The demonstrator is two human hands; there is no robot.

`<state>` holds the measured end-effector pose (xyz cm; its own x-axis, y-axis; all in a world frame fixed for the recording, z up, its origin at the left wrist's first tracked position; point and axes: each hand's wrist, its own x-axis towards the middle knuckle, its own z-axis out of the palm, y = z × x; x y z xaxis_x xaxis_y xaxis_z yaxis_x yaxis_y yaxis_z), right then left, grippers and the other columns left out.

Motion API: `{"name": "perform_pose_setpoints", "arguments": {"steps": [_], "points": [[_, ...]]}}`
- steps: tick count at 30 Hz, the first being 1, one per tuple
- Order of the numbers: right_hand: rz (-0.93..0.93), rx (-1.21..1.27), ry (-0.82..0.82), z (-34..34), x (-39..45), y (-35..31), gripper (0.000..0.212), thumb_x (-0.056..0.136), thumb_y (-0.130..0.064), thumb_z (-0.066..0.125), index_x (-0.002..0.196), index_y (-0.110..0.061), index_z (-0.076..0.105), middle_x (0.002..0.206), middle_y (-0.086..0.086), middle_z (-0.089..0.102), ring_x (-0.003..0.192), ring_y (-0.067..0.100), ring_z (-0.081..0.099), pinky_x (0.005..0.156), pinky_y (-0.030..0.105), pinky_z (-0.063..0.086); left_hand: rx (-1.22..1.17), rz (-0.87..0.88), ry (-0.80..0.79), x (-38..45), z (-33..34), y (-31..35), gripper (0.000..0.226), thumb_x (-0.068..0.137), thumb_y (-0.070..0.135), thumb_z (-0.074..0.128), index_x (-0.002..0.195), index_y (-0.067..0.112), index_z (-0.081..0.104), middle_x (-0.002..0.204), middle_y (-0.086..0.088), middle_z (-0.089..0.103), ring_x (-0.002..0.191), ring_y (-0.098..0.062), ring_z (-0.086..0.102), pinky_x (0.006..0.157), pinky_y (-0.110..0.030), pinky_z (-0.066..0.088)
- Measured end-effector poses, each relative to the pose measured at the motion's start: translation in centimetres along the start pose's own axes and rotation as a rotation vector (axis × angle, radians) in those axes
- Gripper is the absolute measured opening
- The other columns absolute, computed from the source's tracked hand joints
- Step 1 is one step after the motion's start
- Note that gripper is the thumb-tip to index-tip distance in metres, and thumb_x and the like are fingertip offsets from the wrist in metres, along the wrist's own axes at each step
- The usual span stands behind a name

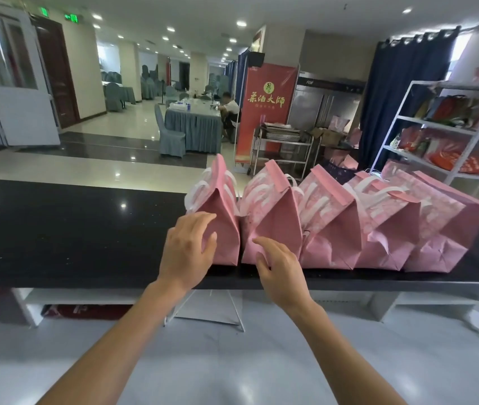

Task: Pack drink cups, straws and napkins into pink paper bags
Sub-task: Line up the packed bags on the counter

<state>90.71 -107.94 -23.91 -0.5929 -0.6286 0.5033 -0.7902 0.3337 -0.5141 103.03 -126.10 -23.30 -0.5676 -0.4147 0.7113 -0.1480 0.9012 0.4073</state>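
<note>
Touching leftmost pink bag (220,229), left hand (185,249) spread, right hand (279,270) spread beside counter edge (86,283)

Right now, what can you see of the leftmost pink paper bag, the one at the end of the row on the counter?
The leftmost pink paper bag stands upright on the black glossy counter, its top folded shut to a peak, with white ribbon-like handles at its upper sides. The paper looks matte, lightly creased, with a gusseted side facing the camera. Its right side presses against the neighbouring pink paper bag. The left hand rests its fingers on the bag's near face. Its contents are hidden.
</note>
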Motion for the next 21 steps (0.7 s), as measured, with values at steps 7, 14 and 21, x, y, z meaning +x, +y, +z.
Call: {"name": "perform_pose_setpoints", "arguments": {"steps": [7,14,21], "points": [[-0.016,-0.16,-0.122,-10.7,-2.6,8.6,0.026,0.095,-0.016,0.053,0.118,-0.018,0.064,0.109,-0.007,0.068,0.104,0.023,0.061,0.077,0.041,0.053,0.062,0.167,-0.273,0.3,5.6,12.1,0.036,0.099,0.037,0.054,0.129,0.019,0.063,0.127,0.003,0.066,0.121,-0.019,0.057,0.098,-0.041,0.049],[0.001,-0.301,-0.177,-22.3,-3.9,15.5,0.035,0.096,-0.019,0.049,0.129,-0.026,0.059,0.125,0.0,0.064,0.112,0.029,0.06,0.085,0.044,0.053,0.121,0.233,-0.375,1.7,10.5,24.2,0.038,0.101,0.039,0.051,0.133,0.021,0.059,0.136,0.003,0.061,0.127,-0.02,0.054,0.102,-0.042,0.046],[-0.043,-0.321,-0.106,-29.8,-3.6,17.4,0.036,0.102,-0.023,0.05,0.138,-0.026,0.056,0.14,-0.006,0.059,0.126,0.021,0.055,0.1,0.041,0.048,0.159,0.233,-0.37,4.5,10.1,30.7,0.035,0.103,0.04,0.048,0.131,0.022,0.059,0.134,0.002,0.061,0.123,-0.019,0.055,0.101,-0.037,0.045]]}}
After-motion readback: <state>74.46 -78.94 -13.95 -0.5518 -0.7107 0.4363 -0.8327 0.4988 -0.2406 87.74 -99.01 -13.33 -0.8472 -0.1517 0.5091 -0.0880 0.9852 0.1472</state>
